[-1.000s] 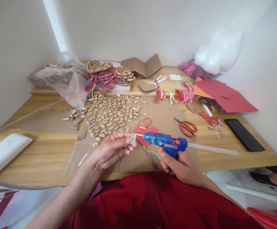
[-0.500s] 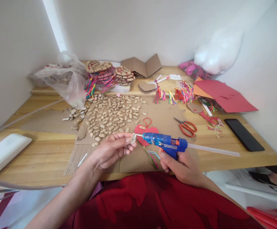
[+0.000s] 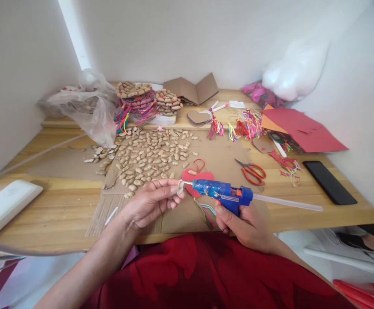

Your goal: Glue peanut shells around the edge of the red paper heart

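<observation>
Between thumb and fingers, my left hand (image 3: 156, 201) pinches a peanut shell (image 3: 180, 187). My right hand (image 3: 241, 225) is wrapped round the handle of a blue glue gun (image 3: 222, 191), whose nozzle points left at the shell and appears to touch it. A clear glue stick (image 3: 288, 202) sticks out of the gun's back end. Partly hidden behind the gun lies a red heart (image 3: 206, 175) with a red cord loop on top, one peanut (image 3: 192, 172) on it and coloured tassel strings (image 3: 206, 213) below.
Many loose peanuts (image 3: 155, 150) cover the cardboard at left centre. Orange-handled scissors (image 3: 253, 171) and a black phone (image 3: 329, 181) lie to the right. Peanut-covered pieces (image 3: 167, 101), tassels (image 3: 249, 124), red paper (image 3: 306, 128) and a plastic bag (image 3: 90, 107) sit further back.
</observation>
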`<state>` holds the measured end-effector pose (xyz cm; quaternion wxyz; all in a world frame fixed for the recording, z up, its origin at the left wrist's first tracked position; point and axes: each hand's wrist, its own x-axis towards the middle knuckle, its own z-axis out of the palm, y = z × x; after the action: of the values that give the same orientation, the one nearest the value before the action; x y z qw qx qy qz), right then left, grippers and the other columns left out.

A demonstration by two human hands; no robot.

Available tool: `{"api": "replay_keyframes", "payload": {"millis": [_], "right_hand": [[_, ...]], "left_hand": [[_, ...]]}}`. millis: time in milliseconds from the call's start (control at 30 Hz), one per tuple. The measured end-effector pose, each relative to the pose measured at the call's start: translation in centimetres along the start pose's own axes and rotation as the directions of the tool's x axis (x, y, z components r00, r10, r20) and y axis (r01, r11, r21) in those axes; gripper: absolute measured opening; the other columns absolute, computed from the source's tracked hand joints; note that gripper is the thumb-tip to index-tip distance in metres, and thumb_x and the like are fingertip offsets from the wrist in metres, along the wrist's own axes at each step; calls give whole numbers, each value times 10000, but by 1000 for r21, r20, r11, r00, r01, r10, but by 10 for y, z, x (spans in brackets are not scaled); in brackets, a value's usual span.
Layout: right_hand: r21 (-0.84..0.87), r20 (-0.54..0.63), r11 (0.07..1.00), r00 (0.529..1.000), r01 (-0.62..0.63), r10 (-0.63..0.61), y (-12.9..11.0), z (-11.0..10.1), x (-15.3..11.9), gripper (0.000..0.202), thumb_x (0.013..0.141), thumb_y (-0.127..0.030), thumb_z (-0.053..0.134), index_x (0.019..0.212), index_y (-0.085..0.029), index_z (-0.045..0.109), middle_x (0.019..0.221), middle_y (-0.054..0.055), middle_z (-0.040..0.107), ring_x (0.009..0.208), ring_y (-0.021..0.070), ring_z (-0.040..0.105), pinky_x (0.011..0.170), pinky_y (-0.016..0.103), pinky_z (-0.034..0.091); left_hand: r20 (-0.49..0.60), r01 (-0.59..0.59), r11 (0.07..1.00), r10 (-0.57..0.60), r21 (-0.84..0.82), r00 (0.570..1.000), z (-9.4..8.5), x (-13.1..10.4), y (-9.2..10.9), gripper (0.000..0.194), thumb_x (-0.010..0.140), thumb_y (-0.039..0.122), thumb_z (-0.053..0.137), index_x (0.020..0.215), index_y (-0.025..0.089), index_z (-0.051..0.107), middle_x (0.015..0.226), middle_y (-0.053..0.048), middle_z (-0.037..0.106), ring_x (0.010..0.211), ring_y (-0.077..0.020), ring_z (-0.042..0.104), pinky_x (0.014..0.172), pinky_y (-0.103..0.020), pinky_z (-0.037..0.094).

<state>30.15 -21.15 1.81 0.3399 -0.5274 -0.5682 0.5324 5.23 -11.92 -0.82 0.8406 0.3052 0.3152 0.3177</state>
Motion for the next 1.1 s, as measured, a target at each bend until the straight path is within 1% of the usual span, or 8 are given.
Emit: {"api": "replay_keyframes", "payload": {"millis": [200, 433, 600, 733, 867, 1033, 1100], "right_hand": [[-6, -7, 1000, 1000, 2, -2, 1, 0, -1, 453, 1047, -595, 527, 789, -224, 566, 613, -29, 549, 546, 123, 511, 526, 269, 417], [-3, 4, 1000, 1000, -15, 15, 0, 0, 1, 435, 1050, -589, 526, 817, -224, 567, 621, -32, 547, 546, 119, 504, 521, 263, 406], [3, -9, 1000, 1000, -8, 8, 1, 1, 1, 441, 1047, -579, 536, 786, -223, 560, 610, -30, 548, 540, 120, 510, 517, 265, 405], [-8, -8, 1000, 1000, -12, 12, 2, 1, 0, 428, 1050, -557, 538, 782, -224, 557, 607, -30, 551, 535, 118, 507, 512, 261, 403], [-8, -23, 1000, 1000, -7, 6, 3, 1, 0, 386, 1052, -532, 547, 827, -220, 569, 615, -34, 556, 538, 116, 512, 514, 256, 413], [30, -47, 999, 999, 25, -23, 2, 3, 0, 359, 1046, -540, 565, 901, -214, 596, 622, -43, 548, 533, 110, 501, 506, 252, 406], [43, -40, 998, 998, 47, -45, 0, 4, 0, 353, 1047, -538, 565, 907, -216, 597, 626, -46, 535, 537, 108, 489, 513, 253, 406]], "left_hand": [[-6, -4, 1000, 3, -9, 1000, -2, 0, -1, 280, 701, 330, 989, 858, 152, 840, 731, -41, 739, 642, -95, 686, 590, -137, 568], [-2, -8, 1000, 8, 11, 1000, -1, 0, -1, 323, 690, 365, 994, 854, 134, 838, 740, -50, 742, 602, -79, 652, 588, -140, 565], [-3, 2, 1000, -2, -2, 1000, -2, 1, -1, 293, 694, 337, 992, 857, 151, 837, 752, -48, 750, 636, -92, 678, 594, -142, 568], [0, 5, 1000, -5, -6, 1000, -3, 0, -1, 283, 703, 329, 986, 848, 143, 831, 744, -48, 744, 643, -97, 683, 593, -143, 565], [4, -4, 1000, 4, -4, 1000, -2, 0, -1, 297, 705, 340, 984, 850, 134, 827, 749, -50, 744, 614, -85, 658, 590, -144, 561], [0, -6, 1000, 6, 3, 1000, -4, 2, -1, 290, 730, 335, 970, 866, 126, 821, 759, -47, 729, 650, -91, 662, 603, -144, 559], [4, -12, 1000, 12, -2, 1000, -4, 2, -1, 294, 733, 338, 968, 870, 124, 819, 759, -46, 721, 656, -91, 656, 596, -145, 549]]}}
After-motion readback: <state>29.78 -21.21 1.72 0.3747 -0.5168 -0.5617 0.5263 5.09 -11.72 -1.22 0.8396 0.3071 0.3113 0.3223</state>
